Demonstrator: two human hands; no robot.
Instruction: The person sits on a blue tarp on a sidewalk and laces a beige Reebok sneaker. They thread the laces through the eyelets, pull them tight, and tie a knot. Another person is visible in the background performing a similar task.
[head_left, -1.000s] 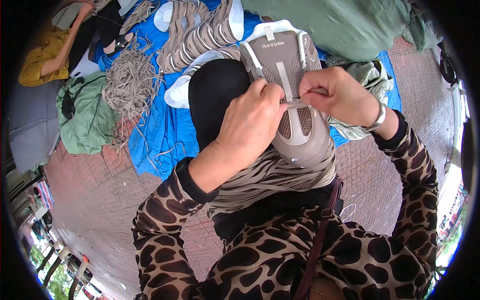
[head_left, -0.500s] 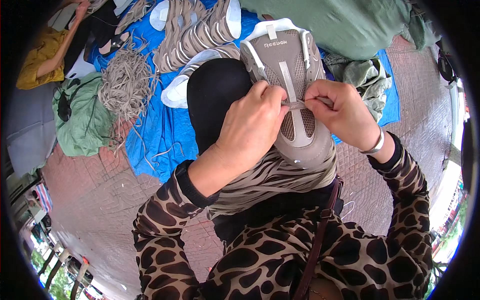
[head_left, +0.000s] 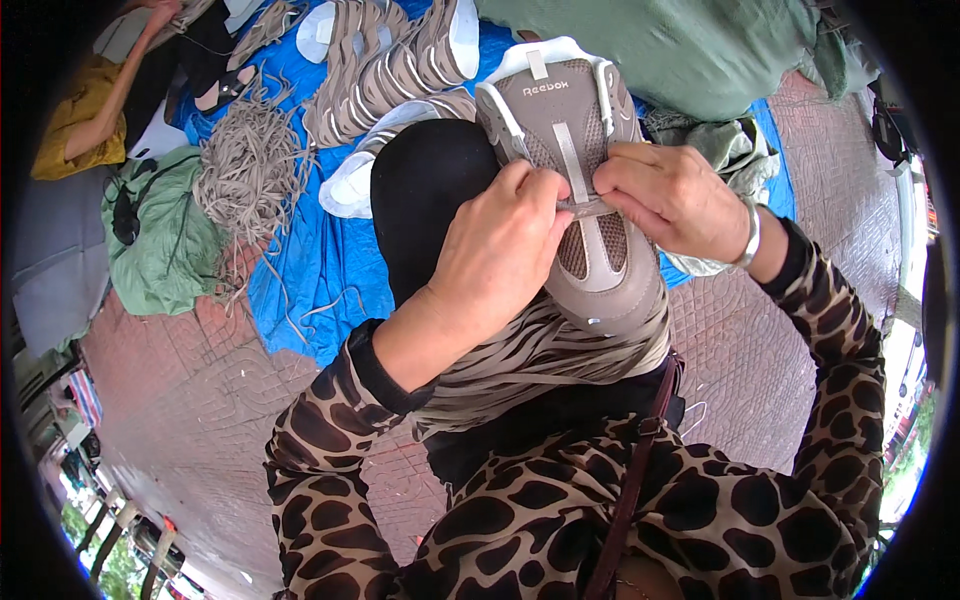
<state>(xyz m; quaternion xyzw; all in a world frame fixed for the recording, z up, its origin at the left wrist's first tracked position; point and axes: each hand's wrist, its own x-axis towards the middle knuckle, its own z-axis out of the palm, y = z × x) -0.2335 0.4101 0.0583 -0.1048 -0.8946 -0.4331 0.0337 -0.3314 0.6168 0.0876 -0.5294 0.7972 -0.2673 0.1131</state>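
Note:
A grey-brown shoe upper [head_left: 606, 297] with a pale tongue stripe and white-lined collar rests over my lap, its toe toward me. A flat taupe shoelace [head_left: 588, 209] crosses the low part of its tongue. My left hand [head_left: 493, 250] pinches the lace between thumb and fingers at the upper's left side. Opposite it, my right hand [head_left: 680, 200] is closed in a pinch at the lace's right part, close to the left fingertips. The eyelets beneath my fingers are mostly hidden. Under the upper, a bundle of loose laces [head_left: 535, 375] lies across my lap.
Beyond my black-clad knee [head_left: 425, 205], stacked shoe uppers [head_left: 385, 75] lie on a blue tarp [head_left: 325, 290]. A heap of tangled laces [head_left: 250, 165] sits left, beside a green bag [head_left: 160, 250]. A large green sack [head_left: 650, 50] fills the far right. Another person's yellow sleeve [head_left: 90, 105] shows far left.
My right hand has shifted slightly left and up against the tongue, its wrist turning higher and its forearm swinging outward. The left hand keeps its pinch almost in place.

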